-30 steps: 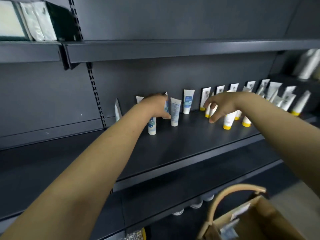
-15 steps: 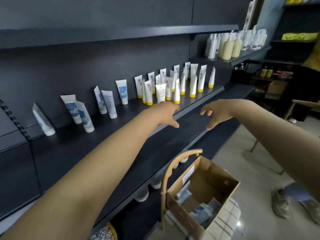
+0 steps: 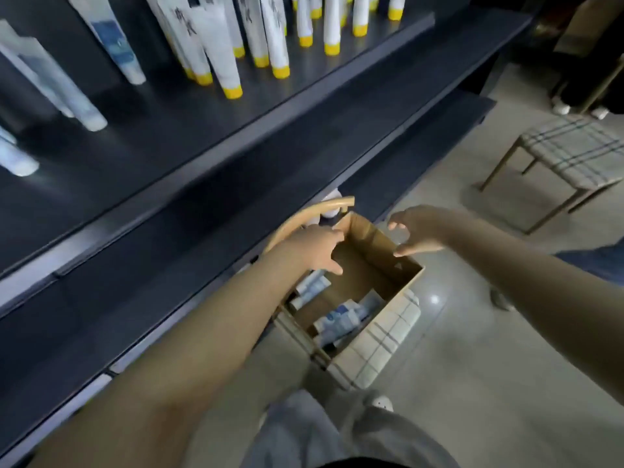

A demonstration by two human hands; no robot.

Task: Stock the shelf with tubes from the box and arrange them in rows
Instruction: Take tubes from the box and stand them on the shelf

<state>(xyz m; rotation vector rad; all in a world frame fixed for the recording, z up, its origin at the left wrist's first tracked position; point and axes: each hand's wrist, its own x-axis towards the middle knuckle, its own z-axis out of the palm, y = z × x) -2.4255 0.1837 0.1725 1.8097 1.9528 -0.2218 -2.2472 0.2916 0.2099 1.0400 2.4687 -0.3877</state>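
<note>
An open cardboard box point(image 3: 403, 287) sits on a checked stool below the shelf, with several white and blue tubes point(image 3: 341, 320) lying inside. My left hand point(image 3: 317, 248) hovers over the box's near-left side, fingers spread and holding nothing. My right hand point(image 3: 417, 231) hangs above the far rim, fingers loosely apart and empty. On the dark shelf point(image 3: 202, 136) above stand white tubes with yellow caps point(image 3: 223, 59) in rows, and white-capped tubes with blue labels point(image 3: 111, 38) to their left.
A curved wooden chair back point(image 3: 304, 219) rises just behind the box. A second checked stool point(image 3: 574, 150) stands on the grey floor at right. A lower shelf edge point(image 3: 422, 136) juts out beside the box. My trouser legs and a shoe point(image 3: 381, 401) are below.
Both hands have left the shelf and dropped down over the box. My view has swung from the shelf face down toward the box and floor.
</note>
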